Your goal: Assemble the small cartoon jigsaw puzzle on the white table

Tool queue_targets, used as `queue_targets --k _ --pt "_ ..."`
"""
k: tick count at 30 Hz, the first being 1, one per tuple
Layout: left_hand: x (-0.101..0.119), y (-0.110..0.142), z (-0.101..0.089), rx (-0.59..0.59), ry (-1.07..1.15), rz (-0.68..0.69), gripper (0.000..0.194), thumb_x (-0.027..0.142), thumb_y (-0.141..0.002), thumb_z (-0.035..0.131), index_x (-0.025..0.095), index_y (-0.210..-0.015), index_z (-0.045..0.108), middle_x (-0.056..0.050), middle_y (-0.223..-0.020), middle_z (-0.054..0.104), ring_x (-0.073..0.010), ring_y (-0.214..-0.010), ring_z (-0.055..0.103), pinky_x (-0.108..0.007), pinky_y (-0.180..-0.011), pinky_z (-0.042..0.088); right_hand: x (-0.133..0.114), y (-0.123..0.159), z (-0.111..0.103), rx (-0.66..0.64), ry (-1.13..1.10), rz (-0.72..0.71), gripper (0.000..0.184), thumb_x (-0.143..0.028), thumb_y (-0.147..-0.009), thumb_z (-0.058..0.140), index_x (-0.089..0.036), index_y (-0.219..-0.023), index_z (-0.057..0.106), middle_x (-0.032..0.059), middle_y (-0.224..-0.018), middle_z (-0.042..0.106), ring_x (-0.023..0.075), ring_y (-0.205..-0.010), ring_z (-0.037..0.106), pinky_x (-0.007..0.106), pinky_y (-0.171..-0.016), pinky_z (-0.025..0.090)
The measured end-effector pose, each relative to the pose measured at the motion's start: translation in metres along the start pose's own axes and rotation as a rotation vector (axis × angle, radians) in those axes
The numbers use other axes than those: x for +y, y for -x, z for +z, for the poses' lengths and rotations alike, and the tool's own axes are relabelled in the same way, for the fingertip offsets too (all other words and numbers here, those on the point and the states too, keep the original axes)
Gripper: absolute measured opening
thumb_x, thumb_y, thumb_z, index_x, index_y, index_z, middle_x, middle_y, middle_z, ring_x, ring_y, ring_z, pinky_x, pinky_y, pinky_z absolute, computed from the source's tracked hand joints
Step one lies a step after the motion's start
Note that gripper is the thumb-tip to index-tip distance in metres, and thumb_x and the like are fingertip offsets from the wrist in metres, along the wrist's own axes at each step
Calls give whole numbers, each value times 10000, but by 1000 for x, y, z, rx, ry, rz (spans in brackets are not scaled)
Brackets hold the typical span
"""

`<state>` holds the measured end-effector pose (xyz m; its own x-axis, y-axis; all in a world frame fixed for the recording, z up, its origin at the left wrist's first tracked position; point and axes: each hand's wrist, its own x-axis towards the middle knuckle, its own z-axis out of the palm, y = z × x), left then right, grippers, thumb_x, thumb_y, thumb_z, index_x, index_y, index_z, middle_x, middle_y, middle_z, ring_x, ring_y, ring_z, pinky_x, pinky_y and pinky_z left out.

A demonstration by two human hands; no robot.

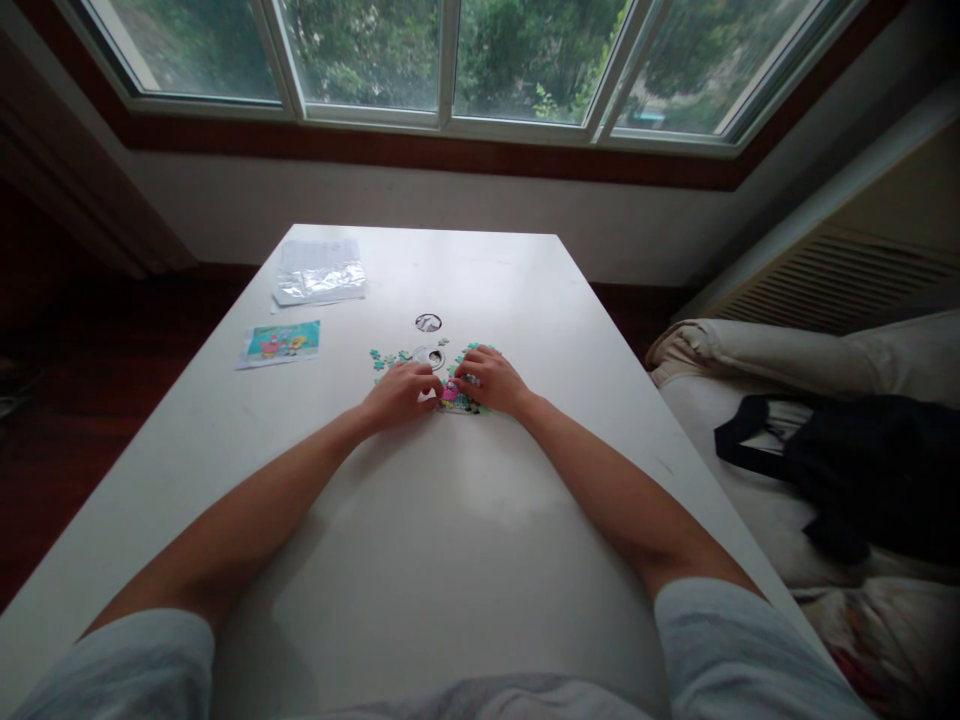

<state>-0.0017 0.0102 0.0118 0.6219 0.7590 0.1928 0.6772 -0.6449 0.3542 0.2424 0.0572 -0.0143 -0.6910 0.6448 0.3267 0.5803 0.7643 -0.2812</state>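
White table (465,500): colourful puzzle pieces (451,395) lie between the hands (407,393) (493,380).

Tabletop (480,520) extends toward the window (360,60), wall (450,200) between. Cluster of jigsaw pieces (452,396) lies on the tabletop, between left hand (403,394) and right hand (491,380). Loose pieces (376,357) just beyond the left hand. Round disc (429,357) behind the cluster; round hole (428,323) farther back, roughly in line. Picture card (282,343) well left of the disc. Plastic packet (320,272) behind the card, near the far left corner. Sofa (742,350) right of the tabletop, cloth article (885,470) lying on it.
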Motion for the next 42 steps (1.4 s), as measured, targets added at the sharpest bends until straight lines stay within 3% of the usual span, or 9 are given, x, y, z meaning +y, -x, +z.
queue_targets --k 6,22,42 --pt "-6 1 -1 -61 -33 117 116 296 -905 658 247 -969 740 -33 -904 663 -204 -922 598 -332 -876 370 0 0 1 4 3 -2 277 -423 -1000 547 -219 -964 730 96 -981 664 252 -977 522 379 -897 378" --pt "-3 3 2 -43 -69 176 137 320 -923 628 252 -996 722 -34 -924 661 -199 -931 600 -335 -883 364 2 1 3 42 -9 -36 210 -377 -986 589 -218 -954 722 87 -963 658 245 -958 530 377 -879 393" --pt "-10 1 2 -43 32 137 135 288 -903 647 232 -979 742 -30 -878 663 -183 -876 608 -314 -837 401 4 1 6 77 -14 -64 214 -382 -990 588 -219 -940 718 83 -949 658 241 -939 535 373 -847 390"
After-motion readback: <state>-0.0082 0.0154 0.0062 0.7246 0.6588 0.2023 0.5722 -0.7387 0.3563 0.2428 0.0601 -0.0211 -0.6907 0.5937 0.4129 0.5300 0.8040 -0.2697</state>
